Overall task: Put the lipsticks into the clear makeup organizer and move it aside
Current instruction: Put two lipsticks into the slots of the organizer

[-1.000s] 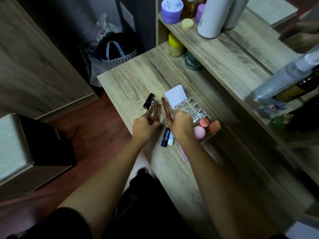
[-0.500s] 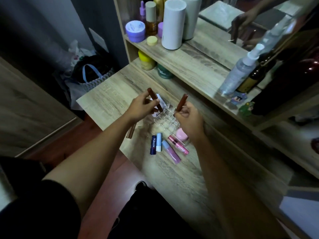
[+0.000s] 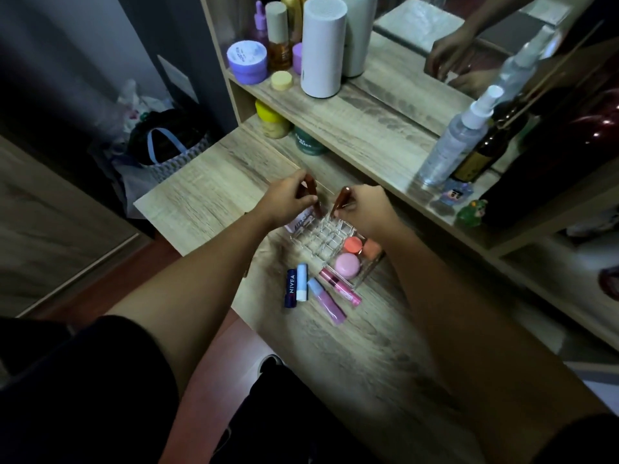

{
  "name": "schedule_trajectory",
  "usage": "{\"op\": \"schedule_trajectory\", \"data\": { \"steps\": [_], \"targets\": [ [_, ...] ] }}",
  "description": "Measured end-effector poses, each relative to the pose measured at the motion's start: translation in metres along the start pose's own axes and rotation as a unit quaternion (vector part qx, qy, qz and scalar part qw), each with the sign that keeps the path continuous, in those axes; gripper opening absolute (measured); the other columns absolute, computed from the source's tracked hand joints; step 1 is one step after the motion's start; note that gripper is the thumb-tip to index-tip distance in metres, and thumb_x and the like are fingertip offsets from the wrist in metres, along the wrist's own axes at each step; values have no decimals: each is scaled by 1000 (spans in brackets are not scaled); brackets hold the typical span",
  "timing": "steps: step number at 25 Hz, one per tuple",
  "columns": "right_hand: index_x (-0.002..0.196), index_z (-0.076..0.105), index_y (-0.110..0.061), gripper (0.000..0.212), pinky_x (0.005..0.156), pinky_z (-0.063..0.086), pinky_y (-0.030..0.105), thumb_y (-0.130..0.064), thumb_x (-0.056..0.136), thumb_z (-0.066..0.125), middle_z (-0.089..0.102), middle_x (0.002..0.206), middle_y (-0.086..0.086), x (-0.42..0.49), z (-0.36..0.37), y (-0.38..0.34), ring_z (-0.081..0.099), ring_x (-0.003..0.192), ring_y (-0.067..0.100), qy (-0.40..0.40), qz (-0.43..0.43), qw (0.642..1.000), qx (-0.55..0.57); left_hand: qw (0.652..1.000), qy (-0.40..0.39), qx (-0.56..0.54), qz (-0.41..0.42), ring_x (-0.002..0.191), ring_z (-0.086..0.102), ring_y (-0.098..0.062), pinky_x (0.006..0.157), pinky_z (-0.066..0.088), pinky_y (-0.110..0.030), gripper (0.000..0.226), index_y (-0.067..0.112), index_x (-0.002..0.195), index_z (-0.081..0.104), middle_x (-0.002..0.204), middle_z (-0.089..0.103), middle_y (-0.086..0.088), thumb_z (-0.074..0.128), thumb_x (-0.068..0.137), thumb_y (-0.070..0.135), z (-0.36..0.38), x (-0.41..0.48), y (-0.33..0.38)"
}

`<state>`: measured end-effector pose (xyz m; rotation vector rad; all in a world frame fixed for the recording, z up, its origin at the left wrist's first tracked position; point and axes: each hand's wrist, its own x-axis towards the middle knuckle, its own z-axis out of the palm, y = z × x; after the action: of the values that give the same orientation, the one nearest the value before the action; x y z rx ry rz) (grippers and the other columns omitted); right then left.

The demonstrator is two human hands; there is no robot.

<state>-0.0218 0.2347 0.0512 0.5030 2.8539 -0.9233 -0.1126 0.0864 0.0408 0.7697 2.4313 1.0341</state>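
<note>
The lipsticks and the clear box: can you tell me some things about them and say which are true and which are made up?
1. Each hand holds a brown lipstick. True: the left hand grips one brown lipstick, the right hand another.
2. The clear makeup organizer is full of lipsticks. False: its grid slots look empty.
3. Four tubes lie on the desk in front of the organizer. True: the Nivea stick, a pale blue stick, and two pink tubes.
4. The round sponges sit on the top shelf. False: they sit in the organizer's near end.
</note>
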Motion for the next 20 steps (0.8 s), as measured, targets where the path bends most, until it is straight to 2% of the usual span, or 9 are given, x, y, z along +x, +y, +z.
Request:
{"op": "schedule_trajectory", "data": {
  "steps": [2, 5, 8, 12, 16, 20],
  "targets": [
    [96, 72, -6, 18, 87, 55, 44, -12, 79, 71, 74, 97, 17, 5, 1, -1, 69, 93, 31, -32, -21, 999, -22, 999, -14, 28, 5, 97, 65, -25, 86, 47, -28, 23, 5, 104, 57, 103, 71, -17, 64, 84, 12, 3, 2, -2],
    [95, 70, -1, 18, 84, 56, 48, -13, 81, 67, 73, 95, 20, 10, 6, -2, 68, 90, 34, -67, -31, 997, -38, 997, -42, 70, 19, 98, 65, -26, 86, 47, -27, 23, 5, 106, 60, 105, 71, -16, 63, 84, 12, 5, 4, -3],
    [93, 68, -3, 22, 80, 58, 44, -22, 82, 67, 73, 90, 18, 14, 10, 1, 69, 84, 31, -91, -17, 995, -29, 993, -54, 99, 19, 94, 64, -23, 78, 40, -18, 23, 6, 106, 65, 104, 72, -13, 63, 83, 12, 5, 8, -3],
    [96, 66, -3, 20, 82, 58, 42, -18, 83, 67, 72, 94, 17, 18, 14, 5, 68, 86, 28, -103, 1, 994, -28, 991, -58, 123, 19, 92, 63, -19, 70, 33, -9, 25, 7, 106, 66, 104, 72, -14, 65, 81, 11, 7, 13, -1],
    [104, 67, -10, 24, 87, 56, 37, -10, 80, 71, 73, 98, 13, 17, 14, 5, 68, 90, 24, -84, -27, 996, -8, 991, -66, 115, 26, 97, 66, -23, 82, 44, -21, 29, 7, 109, 64, 106, 72, -15, 66, 80, 7, 8, 15, 2],
    [105, 64, -12, 29, 74, 53, 27, -11, 77, 73, 66, 89, 3, 15, 15, 9, 61, 76, 14, -91, 2, 996, 7, 992, -64, 106, 38, 98, 67, -24, 88, 50, -29, 26, 5, 105, 63, 105, 72, -15, 65, 79, 4, 6, 14, 3]
  ]
}}
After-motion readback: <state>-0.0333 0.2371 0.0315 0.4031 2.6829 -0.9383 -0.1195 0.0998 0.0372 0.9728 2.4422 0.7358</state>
